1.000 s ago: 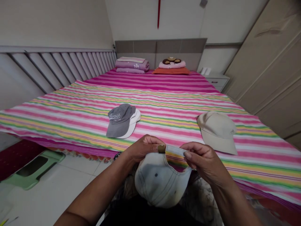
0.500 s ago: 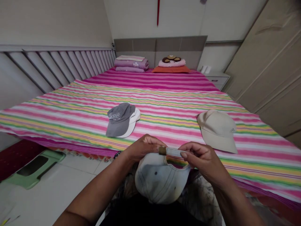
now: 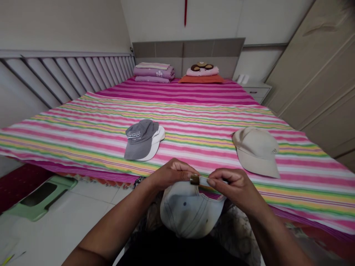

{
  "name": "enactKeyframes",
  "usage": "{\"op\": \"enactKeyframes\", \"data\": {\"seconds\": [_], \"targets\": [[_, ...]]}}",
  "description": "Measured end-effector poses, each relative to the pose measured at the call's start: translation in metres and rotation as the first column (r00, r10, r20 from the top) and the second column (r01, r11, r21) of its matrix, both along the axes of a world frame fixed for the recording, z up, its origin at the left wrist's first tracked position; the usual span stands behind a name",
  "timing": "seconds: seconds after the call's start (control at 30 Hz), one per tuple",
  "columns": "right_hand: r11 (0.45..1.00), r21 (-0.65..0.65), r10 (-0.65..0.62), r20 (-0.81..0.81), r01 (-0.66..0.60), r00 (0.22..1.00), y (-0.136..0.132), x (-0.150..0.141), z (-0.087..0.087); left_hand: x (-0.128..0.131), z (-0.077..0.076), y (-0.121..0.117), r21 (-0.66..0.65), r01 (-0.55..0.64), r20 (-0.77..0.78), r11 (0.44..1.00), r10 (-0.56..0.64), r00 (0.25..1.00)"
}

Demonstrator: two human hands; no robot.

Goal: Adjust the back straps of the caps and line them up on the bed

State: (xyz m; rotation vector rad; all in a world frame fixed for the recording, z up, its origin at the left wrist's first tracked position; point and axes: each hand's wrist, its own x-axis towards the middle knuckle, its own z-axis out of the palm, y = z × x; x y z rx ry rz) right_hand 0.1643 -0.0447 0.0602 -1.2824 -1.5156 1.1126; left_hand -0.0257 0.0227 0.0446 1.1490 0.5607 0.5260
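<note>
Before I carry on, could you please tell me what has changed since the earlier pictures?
The right hand has moved left, closer to the left hand, so less of the strap shows between that hand and the buckle. Neither hand has visibly let go of the pale cap. The grey cap, the white cap partly behind it and the beige cap stay where they were on the striped bedspread.

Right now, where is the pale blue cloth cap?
In the head view, the pale blue cloth cap is low, just right of centre, its back strap held between the left hand and right hand.
</note>
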Motion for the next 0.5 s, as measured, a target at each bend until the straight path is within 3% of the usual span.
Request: {"op": "enactKeyframes", "data": {"seconds": [0.5], "targets": [[0.99, -0.097, 0.094, -0.088, -0.102, 0.992, 0.0036, 0.004, -0.0027, 0.0, -0.0037, 0.0015, 0.095, 0.043, -0.021, 0.994, -0.041, 0.999]]}}
